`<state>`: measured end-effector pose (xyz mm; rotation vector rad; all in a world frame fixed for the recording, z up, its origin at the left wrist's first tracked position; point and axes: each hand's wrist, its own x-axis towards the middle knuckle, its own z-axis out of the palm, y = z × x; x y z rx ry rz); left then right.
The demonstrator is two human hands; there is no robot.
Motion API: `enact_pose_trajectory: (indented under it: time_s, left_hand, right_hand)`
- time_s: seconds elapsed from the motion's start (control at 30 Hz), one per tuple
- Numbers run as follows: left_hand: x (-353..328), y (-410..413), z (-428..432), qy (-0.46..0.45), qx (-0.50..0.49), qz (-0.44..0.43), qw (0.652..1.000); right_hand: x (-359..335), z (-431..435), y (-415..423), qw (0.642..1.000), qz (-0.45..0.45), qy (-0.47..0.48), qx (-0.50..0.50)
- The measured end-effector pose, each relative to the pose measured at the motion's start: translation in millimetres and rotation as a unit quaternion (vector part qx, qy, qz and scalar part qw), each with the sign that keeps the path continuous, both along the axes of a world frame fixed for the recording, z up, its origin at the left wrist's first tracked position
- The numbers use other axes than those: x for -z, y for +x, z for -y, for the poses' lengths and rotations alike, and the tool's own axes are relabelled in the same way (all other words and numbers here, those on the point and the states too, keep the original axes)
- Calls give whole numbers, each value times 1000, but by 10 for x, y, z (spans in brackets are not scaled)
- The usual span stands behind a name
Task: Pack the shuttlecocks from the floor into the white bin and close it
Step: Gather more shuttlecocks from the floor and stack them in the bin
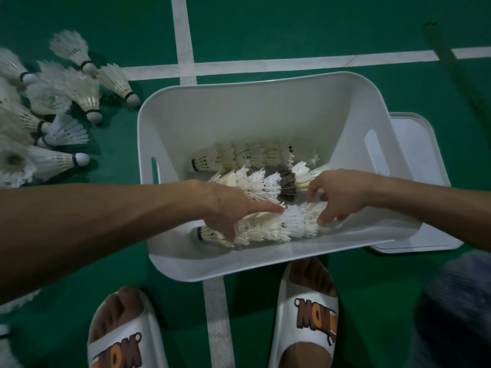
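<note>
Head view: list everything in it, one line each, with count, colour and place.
white bin: one, white, on the floor at centre
shuttlecock rows: three nested rows, white, lying in the bin
dark shuttlecock: one, black-brown, in the middle row
loose shuttlecocks: roughly a dozen, white, on the floor left of the bin
lid: one, white, on the floor by the bin's right side, partly hidden by it
floor: green, white court lines
slippers: two, white with brown lettering, bottom edge
blurred dark thing: one, bottom right, unidentifiable
left hand: on the near row, left part, grip unclear
right hand: fingers curled round the near row's right end
</note>
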<state>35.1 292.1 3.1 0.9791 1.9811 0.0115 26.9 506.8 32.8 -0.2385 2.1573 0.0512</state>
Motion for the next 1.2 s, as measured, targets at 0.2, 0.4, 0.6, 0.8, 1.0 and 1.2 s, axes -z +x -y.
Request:
enact_pose_trajectory:
  time_s: [0.2, 0.4, 0.6, 0.8, 1.0, 1.2]
  left_hand:
    - [-122, 19, 120, 17, -18, -33, 999]
    - [-640, 1, 555, 111, -86, -217, 966]
    - [-981, 64, 1474, 165, -246, -336, 894]
    - [-786, 210, 2555, 66, -421, -277, 861]
    - [-300, 469, 3287, 45, -497, -209, 841]
    - [21, 649, 3562, 36, -499, -226, 836]
  right_hand:
    - [-315, 137, 62, 990, -76, 61, -99]
    - [-843, 819, 48, 975, -181, -84, -100]
    - [-1150, 1837, -36, 932, -260, -210, -138]
    - [-1025, 2918, -143, 901, -268, -304, -153]
    - [-388, 3726, -10, 919, -192, -266, -221]
    - [24, 3872, 90, 932, -129, -191, -281]
